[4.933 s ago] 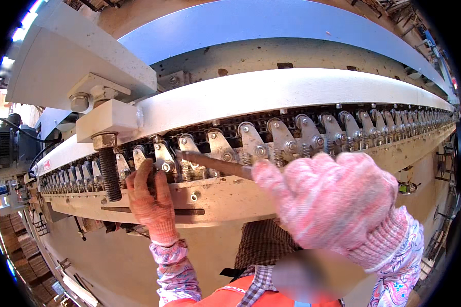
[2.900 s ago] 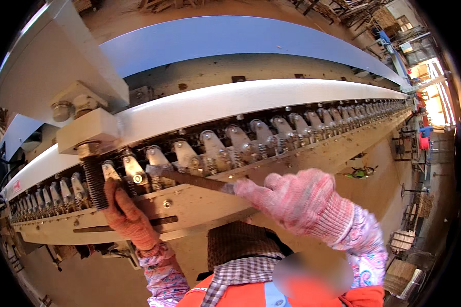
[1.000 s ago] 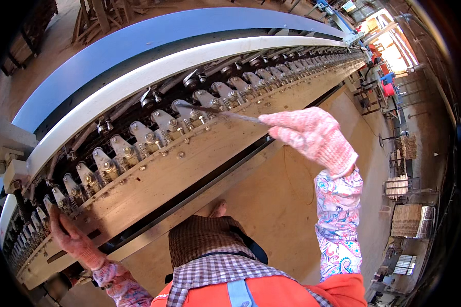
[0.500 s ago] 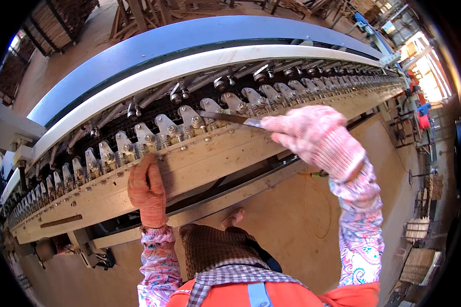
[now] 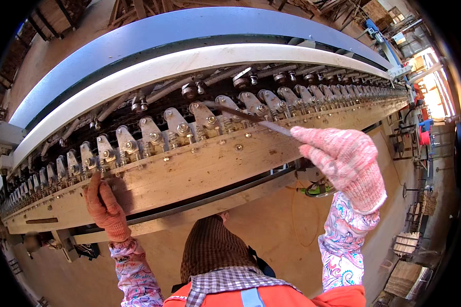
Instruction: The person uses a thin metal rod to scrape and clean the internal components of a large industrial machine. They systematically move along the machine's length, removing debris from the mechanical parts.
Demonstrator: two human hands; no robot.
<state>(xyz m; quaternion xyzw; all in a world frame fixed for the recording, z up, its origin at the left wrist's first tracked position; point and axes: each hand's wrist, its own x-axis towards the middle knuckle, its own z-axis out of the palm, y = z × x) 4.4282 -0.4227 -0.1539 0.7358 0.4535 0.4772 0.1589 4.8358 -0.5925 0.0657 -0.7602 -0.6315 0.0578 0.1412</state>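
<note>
Slantwise, the long tool (image 5: 251, 118) points forward-left.

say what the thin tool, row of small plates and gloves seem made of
Thin tool: probably steel, with one pale grey, metallic-looking stretch; the dark brown end could be rust or grime. Row of small plates: apparently bare grey metal, dull with bright glints; exact alloy unclear. Gloves: matt knitted yarn, shown by the stitch texture; cotton or synthetic, I can't tell.
</note>
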